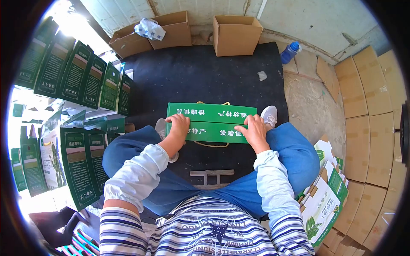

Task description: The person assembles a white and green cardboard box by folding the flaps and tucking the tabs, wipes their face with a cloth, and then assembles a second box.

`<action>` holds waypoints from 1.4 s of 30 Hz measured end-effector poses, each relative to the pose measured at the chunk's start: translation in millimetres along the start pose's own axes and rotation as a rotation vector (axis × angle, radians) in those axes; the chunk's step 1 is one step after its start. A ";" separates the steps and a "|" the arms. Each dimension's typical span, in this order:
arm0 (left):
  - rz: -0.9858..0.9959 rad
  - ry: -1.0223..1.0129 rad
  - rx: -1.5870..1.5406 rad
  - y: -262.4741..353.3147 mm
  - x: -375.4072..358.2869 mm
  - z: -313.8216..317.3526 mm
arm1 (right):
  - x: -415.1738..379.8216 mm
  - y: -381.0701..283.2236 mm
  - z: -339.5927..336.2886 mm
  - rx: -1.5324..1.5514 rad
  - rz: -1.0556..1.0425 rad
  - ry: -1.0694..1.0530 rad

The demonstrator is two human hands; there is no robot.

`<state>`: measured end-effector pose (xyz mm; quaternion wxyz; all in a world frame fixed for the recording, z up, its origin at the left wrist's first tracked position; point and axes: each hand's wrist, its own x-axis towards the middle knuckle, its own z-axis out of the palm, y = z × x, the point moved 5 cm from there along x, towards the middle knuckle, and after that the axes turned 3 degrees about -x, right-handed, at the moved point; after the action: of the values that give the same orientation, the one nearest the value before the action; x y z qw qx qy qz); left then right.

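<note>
A green gift box (211, 122) with white Chinese lettering stands on the black mat (196, 77) between my knees, a yellow cord handle showing at its top. My left hand (178, 126) presses down on the box's left top flap. My right hand (255, 130) presses on the right top flap. Both hands lie flat on the flaps, fingers spread over the closing seam. I sit on a low stool with blue trousers and white sleeve covers.
Finished green boxes (77, 77) stand in rows at the left. Flat unfolded green-and-white boxes (326, 200) are stacked at my right. Open brown cartons (236, 34) sit at the back wall, a blue bottle (290, 52) beside them. Brown cardboard (367, 123) piles line the right.
</note>
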<state>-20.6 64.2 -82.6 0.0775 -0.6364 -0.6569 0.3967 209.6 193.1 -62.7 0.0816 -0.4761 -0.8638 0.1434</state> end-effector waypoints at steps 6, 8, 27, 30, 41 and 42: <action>-0.043 0.022 0.070 5.1 6.4 8.7 | 13.5 4.1 0.4 -0.029 0.106 -0.167; -0.047 0.020 0.076 7.1 8.0 10.5 | 20.5 4.9 0.6 -0.040 0.120 -0.237; -0.290 -0.391 -1.070 -35.7 -27.4 89.2 | -7.5 120.5 65.1 0.627 0.354 0.280; -0.288 -0.449 -1.410 -32.9 -27.3 103.0 | -23.2 133.3 112.5 0.784 0.694 -0.172; -0.208 0.203 -1.943 -63.4 5.2 107.6 | -25.0 123.4 112.2 0.797 0.122 -0.449; -0.239 0.347 -2.012 -79.5 4.3 96.0 | -21.6 127.3 107.0 0.935 0.240 -0.415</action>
<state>-141.3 37.4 -99.6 -0.3587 -0.3856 -0.7241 -0.4453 293.2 221.0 -205.4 0.0957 -0.4458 -0.6449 0.6133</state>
